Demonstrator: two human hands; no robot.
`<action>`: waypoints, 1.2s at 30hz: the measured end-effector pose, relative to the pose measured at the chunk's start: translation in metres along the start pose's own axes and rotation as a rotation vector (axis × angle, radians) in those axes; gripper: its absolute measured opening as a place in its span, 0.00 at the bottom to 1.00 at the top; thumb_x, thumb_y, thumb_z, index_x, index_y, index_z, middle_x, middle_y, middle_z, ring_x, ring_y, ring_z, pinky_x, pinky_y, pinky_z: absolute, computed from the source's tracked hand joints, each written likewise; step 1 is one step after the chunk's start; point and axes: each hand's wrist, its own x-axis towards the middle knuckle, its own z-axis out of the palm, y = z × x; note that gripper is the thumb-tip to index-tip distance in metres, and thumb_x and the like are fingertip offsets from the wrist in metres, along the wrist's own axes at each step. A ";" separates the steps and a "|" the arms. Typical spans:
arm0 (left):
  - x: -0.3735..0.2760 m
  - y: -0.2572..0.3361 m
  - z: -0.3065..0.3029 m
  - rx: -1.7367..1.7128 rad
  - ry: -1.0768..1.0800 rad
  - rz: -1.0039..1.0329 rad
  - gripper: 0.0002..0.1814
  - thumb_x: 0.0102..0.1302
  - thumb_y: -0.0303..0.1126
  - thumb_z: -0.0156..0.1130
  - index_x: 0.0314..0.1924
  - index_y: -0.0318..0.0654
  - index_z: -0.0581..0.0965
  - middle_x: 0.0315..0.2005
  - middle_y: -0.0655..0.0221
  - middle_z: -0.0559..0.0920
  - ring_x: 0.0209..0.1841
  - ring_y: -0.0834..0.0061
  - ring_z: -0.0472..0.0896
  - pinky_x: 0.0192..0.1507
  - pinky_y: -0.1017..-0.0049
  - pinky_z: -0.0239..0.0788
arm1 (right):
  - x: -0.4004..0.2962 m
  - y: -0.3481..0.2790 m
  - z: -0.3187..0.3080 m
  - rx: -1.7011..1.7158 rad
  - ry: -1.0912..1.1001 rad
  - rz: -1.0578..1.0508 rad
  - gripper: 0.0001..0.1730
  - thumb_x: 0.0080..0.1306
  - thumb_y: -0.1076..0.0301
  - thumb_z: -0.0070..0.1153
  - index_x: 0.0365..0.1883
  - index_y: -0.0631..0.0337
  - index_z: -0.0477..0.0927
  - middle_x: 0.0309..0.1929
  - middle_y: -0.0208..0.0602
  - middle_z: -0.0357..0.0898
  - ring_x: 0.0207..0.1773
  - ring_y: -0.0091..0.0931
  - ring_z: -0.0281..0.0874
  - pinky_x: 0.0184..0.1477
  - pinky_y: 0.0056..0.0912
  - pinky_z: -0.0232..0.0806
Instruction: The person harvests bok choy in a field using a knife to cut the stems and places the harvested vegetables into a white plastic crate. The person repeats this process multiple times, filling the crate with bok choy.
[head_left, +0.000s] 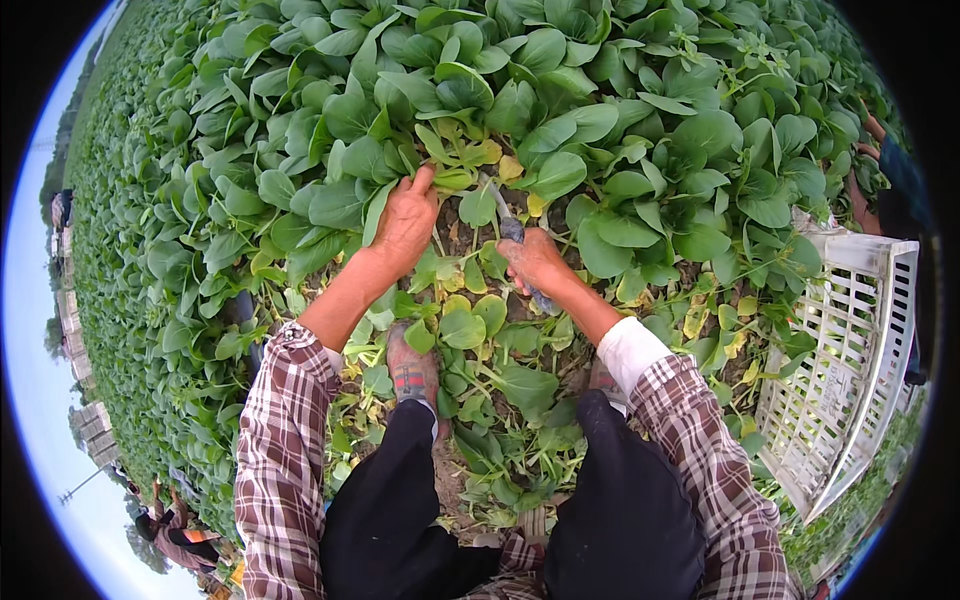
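Observation:
My left hand (407, 217) reaches into a dense row of leafy greens that look like bok choy. Its thumb lies against a pale stem (454, 180), and leaves hide most of the fingers, which appear to close around the plant. My right hand (536, 259) is wrapped around the dark handle (544, 301) of a small hand tool. The tool's narrow metal shank (496, 196) points up into the foliage at the plant's base, where its tip is hidden. Yellowed leaves (510, 168) show beside it.
Loose leaves (525, 390) cover the soil between my shoes (414, 367). At right a white plastic crate (832, 360) stands tilted, with another person's arm (874, 131) beyond it. A bent-over person (176, 536) is at the lower left.

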 end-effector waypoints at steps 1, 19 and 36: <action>0.000 0.001 -0.004 -0.058 0.010 -0.007 0.13 0.52 0.22 0.64 0.40 0.29 0.78 0.58 0.56 0.71 0.51 0.58 0.78 0.51 0.65 0.73 | 0.004 -0.001 -0.001 0.024 0.000 0.000 0.17 0.65 0.62 0.57 0.26 0.68 0.71 0.18 0.37 0.73 0.13 0.26 0.69 0.14 0.35 0.64; -0.078 0.067 -0.058 -1.146 0.123 -0.356 0.16 0.64 0.15 0.59 0.52 0.28 0.81 0.60 0.61 0.76 0.47 0.74 0.82 0.42 0.77 0.75 | -0.077 0.002 -0.023 0.409 -0.177 -0.210 0.32 0.66 0.44 0.64 0.54 0.65 0.77 0.23 0.31 0.76 0.14 0.15 0.66 0.15 0.21 0.62; -0.072 0.051 -0.054 -0.262 -0.098 -0.085 0.28 0.48 0.22 0.66 0.53 0.40 0.74 0.48 0.60 0.83 0.34 0.62 0.85 0.39 0.67 0.73 | -0.084 -0.032 0.007 0.252 -0.128 -0.199 0.27 0.69 0.47 0.61 0.37 0.70 0.80 0.20 0.34 0.77 0.12 0.19 0.68 0.14 0.24 0.62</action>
